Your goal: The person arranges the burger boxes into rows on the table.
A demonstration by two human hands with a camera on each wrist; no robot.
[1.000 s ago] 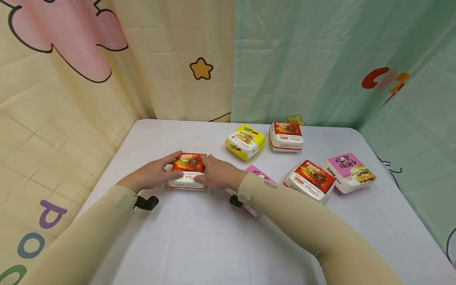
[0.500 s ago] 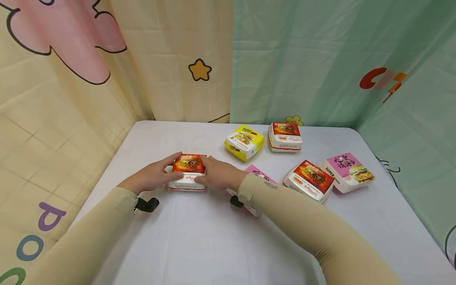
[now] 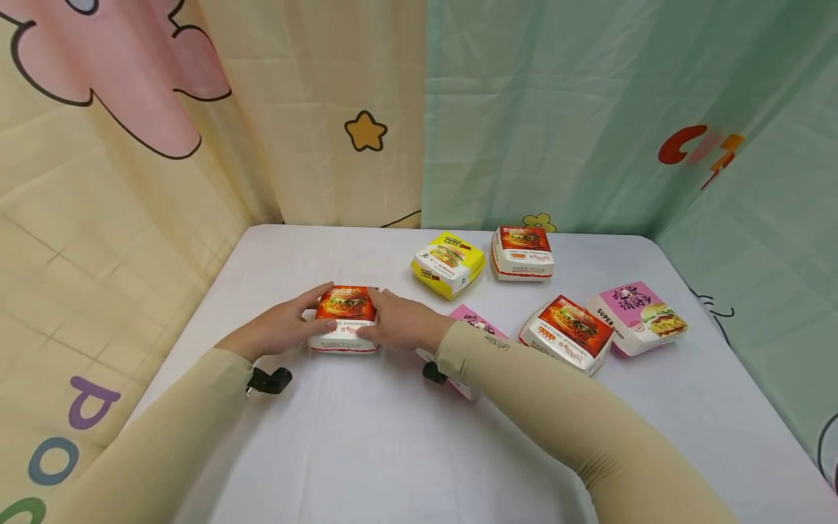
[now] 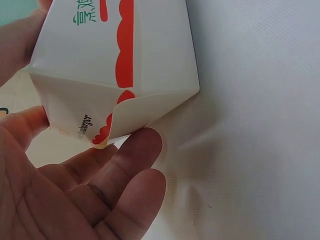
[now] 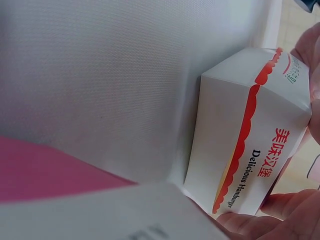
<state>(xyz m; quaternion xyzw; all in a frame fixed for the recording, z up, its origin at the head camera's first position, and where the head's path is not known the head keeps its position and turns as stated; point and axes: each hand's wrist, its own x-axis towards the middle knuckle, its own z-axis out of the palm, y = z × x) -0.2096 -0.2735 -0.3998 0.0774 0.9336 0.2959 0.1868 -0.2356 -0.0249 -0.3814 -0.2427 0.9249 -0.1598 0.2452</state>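
A red-and-white burger box [image 3: 345,320] sits on the left part of the white table between both hands. My left hand [image 3: 278,326] grips its left side, thumb toward the front and fingers at the back corner. On the opposite side my right hand [image 3: 402,320] grips it, thumb low at the front edge and index finger on the lid. In the left wrist view, fingertips [image 4: 142,145] lie under a corner of the burger box [image 4: 160,55], by a loose-looking flap. The right wrist view shows the printed side of the burger box [image 5: 245,145] with "Delicious Hamburger".
A pink burger box [image 3: 468,389] lies partly hidden under my right forearm. Behind stand a yellow box [image 3: 449,263] and a red-and-white box [image 3: 522,253]. To the right are another red-and-white box [image 3: 568,333] and a pink one [image 3: 638,317]. Curtains enclose the table [image 3: 366,451].
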